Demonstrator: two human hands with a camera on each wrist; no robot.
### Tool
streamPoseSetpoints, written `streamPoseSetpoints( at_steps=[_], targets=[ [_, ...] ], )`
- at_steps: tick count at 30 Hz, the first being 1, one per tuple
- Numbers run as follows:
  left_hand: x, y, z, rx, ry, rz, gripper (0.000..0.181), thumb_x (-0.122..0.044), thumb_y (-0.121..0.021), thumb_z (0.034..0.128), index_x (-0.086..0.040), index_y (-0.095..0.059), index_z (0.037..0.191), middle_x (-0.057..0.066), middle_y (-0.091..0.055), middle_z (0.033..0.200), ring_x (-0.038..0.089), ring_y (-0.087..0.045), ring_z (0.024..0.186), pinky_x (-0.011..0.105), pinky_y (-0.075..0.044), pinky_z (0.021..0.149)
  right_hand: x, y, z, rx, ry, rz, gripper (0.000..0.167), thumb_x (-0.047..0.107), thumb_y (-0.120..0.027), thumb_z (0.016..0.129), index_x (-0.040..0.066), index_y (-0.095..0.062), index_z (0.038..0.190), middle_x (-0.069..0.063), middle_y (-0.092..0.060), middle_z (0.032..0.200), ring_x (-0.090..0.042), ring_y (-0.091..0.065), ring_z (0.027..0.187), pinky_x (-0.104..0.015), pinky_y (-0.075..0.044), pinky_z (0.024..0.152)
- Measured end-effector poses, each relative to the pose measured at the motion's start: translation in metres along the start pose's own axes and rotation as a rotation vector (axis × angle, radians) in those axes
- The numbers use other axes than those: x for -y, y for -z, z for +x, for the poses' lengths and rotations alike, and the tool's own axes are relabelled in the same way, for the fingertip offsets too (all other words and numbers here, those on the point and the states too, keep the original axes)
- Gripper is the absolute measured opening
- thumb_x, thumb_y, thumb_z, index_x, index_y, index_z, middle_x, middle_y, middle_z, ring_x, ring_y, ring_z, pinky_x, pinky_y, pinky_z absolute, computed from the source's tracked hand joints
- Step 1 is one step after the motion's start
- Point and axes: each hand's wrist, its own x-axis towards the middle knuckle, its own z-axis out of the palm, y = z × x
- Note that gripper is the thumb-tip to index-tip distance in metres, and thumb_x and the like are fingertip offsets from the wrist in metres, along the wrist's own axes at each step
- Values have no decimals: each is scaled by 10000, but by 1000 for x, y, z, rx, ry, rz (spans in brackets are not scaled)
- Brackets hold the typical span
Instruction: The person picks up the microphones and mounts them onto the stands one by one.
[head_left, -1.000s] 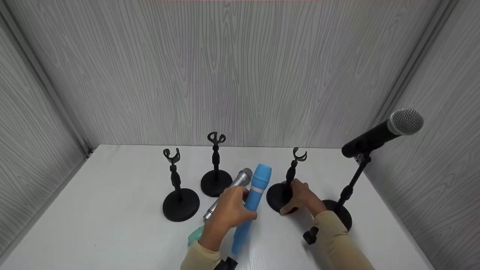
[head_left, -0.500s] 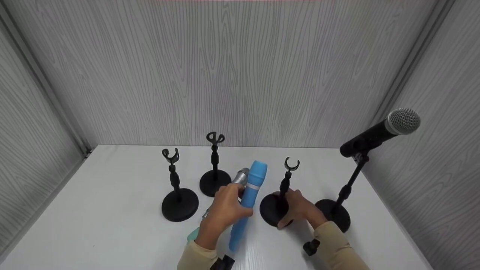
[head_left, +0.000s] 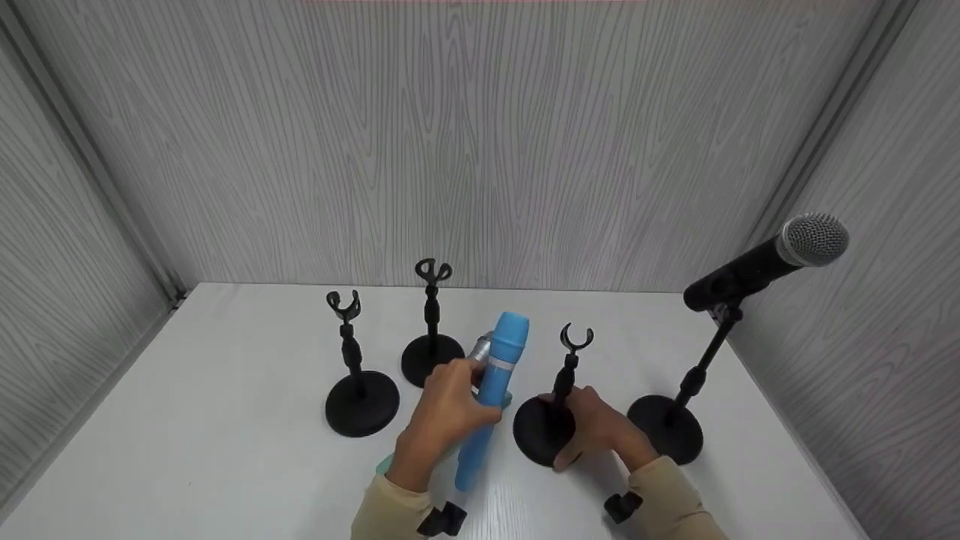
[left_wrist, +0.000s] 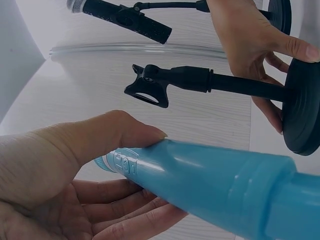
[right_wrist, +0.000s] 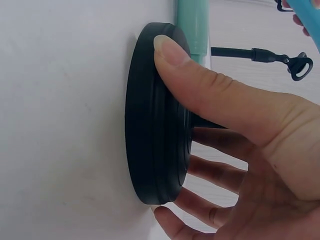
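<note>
Change over the last second: the stand (head_left: 541, 431) under the right hand (head_left: 596, 424) has come toward the person and a little to the left across the worktop (head_left: 225, 435); its cradle (left_wrist: 159, 90) is turned slightly and holds nothing. The blue microphone (head_left: 495, 379) has shifted slightly leftward with the left hand (head_left: 446, 405), so cradle and microphone remain near each other but apart. Left fingers: curled partway round the body, thumb on one side and the others opposite; the microphone slants and appears clear of the worktop. Right fingers: spread about the round base, thumb on its rim, the rest behind; whether the base sits fully flat, cannot tell. Silver microphone (head_left: 481, 346) now mostly hidden behind the left hand; a green microphone (right_wrist: 192, 25) is partly visible too. Unchanged: the black microphone (head_left: 739, 274) in its holder at right, and two bare stands at left, one near (head_left: 362, 405), one behind. Judgement: positioning in progress; blue microphone not yet mounted.
</note>
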Motion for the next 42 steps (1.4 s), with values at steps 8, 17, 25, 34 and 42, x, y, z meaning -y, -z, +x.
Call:
streamPoseSetpoints(
  at_steps=[8,17,25,34,42],
  targets=[
    [1,-1,2,-2,0,-7,410,-68,-832,748,68,-687,1107,186,-768,1024,251,-732,901,463,-621,781,-2,-2,-2,-15,32,-10,939,180,-1030,503,85,-660,1361,-149,-674,1317,-343,-526,1202,-615,-453,1066],
    [1,1,3,-6,8,9,414,-91,-846,753,65,-689,1104,181,-769,1022,253,-731,899,469,-619,790,-3,-3,-1,-9,-13,13,924,175,-1027,528,102,-657,1372,-94,-684,1276,-279,-521,1147,-577,-468,1064],
    [0,1,3,-14,22,17,429,-110,-858,754,58,-688,1110,178,-769,1024,257,-735,907,476,-620,799,-5,-2,-1,-11,4,26,924,172,-1027,524,86,-658,1367,-94,-705,1240,-264,-538,1119,-554,-476,1056],
    [1,3,3,-28,6,5,469,-155,-869,766,54,-693,1147,182,-768,1047,251,-735,906,468,-617,803,-3,-3,-4,33,104,25,921,138,-1015,524,100,-660,1373,-71,-714,1297,-291,-568,1202,-571,-445,1102],
    [3,4,3,-26,17,6,507,-192,-882,768,52,-690,1169,178,-764,1064,269,-738,935,480,-615,822,-3,-5,-6,71,193,20,911,155,-1018,518,121,-669,1359,-14,-717,1303,-239,-593,1192,-518,-454,1102]
  ],
)
